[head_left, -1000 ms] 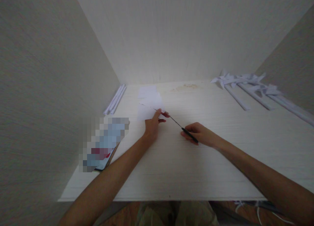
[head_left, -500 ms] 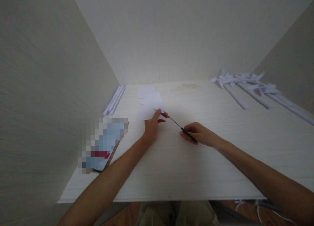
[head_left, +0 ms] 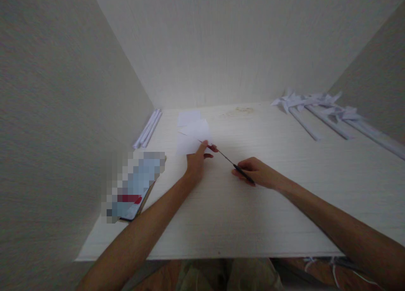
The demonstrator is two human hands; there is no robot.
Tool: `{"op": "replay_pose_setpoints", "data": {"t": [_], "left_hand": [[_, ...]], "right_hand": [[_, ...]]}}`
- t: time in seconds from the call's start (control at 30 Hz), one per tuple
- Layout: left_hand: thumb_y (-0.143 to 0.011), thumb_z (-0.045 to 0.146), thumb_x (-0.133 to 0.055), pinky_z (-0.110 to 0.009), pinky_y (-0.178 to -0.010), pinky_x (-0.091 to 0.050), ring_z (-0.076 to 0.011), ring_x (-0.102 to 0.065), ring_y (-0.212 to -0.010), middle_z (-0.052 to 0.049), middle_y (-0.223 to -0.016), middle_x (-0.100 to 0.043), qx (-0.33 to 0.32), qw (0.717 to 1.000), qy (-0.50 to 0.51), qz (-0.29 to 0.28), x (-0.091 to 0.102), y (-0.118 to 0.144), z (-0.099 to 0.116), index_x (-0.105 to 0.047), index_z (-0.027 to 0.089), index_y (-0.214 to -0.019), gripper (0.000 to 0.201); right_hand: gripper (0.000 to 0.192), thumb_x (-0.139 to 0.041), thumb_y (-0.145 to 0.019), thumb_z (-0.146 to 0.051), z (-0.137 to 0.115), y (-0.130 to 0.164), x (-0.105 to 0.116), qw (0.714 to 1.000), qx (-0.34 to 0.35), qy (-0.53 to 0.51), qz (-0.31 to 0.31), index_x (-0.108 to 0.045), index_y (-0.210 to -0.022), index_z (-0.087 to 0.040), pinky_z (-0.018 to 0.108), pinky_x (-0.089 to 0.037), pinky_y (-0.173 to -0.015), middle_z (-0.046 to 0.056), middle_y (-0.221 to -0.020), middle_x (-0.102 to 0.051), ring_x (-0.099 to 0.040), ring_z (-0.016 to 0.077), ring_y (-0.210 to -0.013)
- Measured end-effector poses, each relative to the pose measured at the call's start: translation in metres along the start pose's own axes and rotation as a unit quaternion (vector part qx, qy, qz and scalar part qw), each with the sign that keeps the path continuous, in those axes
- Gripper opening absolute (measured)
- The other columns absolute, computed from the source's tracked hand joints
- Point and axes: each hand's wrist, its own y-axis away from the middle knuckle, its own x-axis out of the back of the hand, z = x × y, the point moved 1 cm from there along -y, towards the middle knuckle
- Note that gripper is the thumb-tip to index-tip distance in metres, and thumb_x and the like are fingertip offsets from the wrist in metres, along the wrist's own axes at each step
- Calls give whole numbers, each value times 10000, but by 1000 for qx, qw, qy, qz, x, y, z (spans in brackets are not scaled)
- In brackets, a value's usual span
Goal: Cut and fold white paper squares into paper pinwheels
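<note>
A pale wooden desk (head_left: 240, 223) is being looked down on, boxed in by plain walls on the left, the back and the right. Against the left wall a bundle of rolled paper sticks (head_left: 147, 127) is lying, and nearer the front edge a phone (head_left: 134, 198) is resting flat, its screen blurred out. Far off to the right, well apart from the work, a heap of white paper pinwheels (head_left: 319, 107) is spread along the desk, their long stems running toward the near right. A faint brownish stain (head_left: 240, 110) is showing near the back wall. Nothing is standing between the two hands. In the middle, a white paper sheet (head_left: 193, 139) is being pinned at its near right corner by the left hand (head_left: 196, 161), thumb and fingers closed on the edge; a second pale sheet (head_left: 189, 117) is lying just behind it. The scissors (head_left: 232, 164) are being gripped by the right hand (head_left: 257, 173), which is curled shut around the dark handles. Their long axis is running diagonally, handles at the near right, thin blades pointing away to the far left, with the tips reaching into the sheet just beside the left fingertips (head_left: 212, 148). Whether the blades are parted cannot be told.
</note>
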Motion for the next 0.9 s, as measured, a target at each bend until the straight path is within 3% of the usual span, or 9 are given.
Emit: {"op": "replay_pose_setpoints", "data": {"t": [0.53, 0.77, 0.9], "left_hand": [[-701, 294, -548, -197, -467, -393, -101, -574, -548, 4, -618, -590, -4, 1000, 10, 0, 0, 0, 0, -539, 148, -693, 147], [-680, 307, -574, -194, -442, -383, -93, -566, -515, -9, -654, -610, 10, 998, 43, 50, 0, -2, 1, -538, 141, -693, 171], [-672, 313, -587, -189, -432, -384, -84, -553, -494, -2, -641, -602, 8, 999, 41, 29, 1, -2, 0, -544, 142, -695, 178]], "right_hand": [[432, -484, -735, -537, -4, 2, 1, 999, 2, 45, 14, -391, -501, -185, 226, -233, -395, -50, -385, -389, -343, 66, -364], [411, -526, -718, -511, -3, 0, 2, 1000, 11, 17, 6, -410, -502, -181, 226, -254, -412, -44, -391, -422, -368, 70, -381], [364, -584, -680, -469, -4, -4, 0, 992, 38, -83, 91, -432, -529, -175, 221, -257, -414, -45, -423, -449, -360, 57, -390]]}}
